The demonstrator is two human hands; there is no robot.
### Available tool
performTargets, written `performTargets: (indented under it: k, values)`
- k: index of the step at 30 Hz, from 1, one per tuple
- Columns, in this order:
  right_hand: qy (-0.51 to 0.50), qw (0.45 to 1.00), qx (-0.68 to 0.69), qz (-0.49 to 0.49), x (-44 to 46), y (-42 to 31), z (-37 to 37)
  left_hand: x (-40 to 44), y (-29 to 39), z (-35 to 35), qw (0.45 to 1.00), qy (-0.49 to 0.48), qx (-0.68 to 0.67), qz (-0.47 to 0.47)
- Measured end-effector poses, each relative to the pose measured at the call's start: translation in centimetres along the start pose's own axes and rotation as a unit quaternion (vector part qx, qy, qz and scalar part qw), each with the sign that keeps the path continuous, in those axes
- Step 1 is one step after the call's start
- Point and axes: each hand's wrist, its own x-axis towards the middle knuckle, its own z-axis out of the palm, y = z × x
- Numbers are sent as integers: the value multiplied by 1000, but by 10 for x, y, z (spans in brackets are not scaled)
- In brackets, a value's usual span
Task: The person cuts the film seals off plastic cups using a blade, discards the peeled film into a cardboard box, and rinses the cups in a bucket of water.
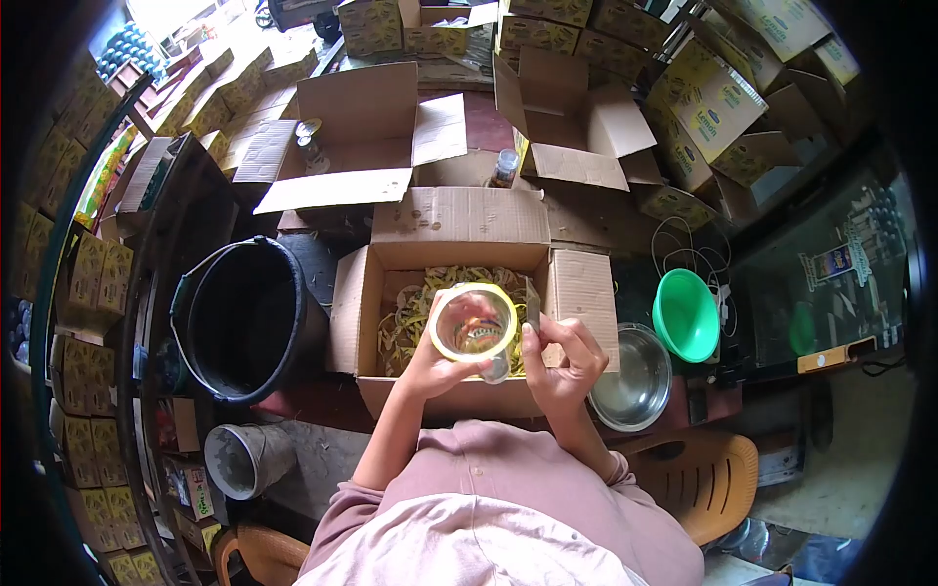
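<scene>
My left hand (428, 363) is wrapped round a clear glass jar (473, 354) with a yellow rim, its mouth tilted up towards me. Just below the rim shows another clear, rounded piece (497, 369); I cannot tell whether it belongs to the jar. Close to the jar's right side, my right hand (567, 366) pinches a flat, greyish blade (532, 301) that points upward. Both hands are above an open cardboard box (459, 217) holding many yellow strips and scraps (405, 317).
A black bucket (293, 293) and a grey pail (262, 459) are on the left. To the right are a green bowl (687, 317) and a metal basin (630, 405). Behind stand two open cartons (357, 103) and a small glass bottle (504, 168). Orange chairs (699, 483) flank me.
</scene>
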Motion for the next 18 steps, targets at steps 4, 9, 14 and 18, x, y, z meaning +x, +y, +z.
performTargets:
  k: [4, 9, 14, 18]
  values:
    - [12, 1000, 2, -5, 1, -2, 4, 2, 1, 3, 998, 3, -53, -20]
    - [8, 1000, -8, -9, -1, -1, 8, 2, 2, 6, 1000, -20, -3, -8]
    - [6, 1000, -14, -16, -3, 0, 8, 0, 4, 6, 999, -29, 18, -18]
    - [13, 999, -21, -23, -2, 1, 9, -4, 1, 4, 994, -37, 98, -2]
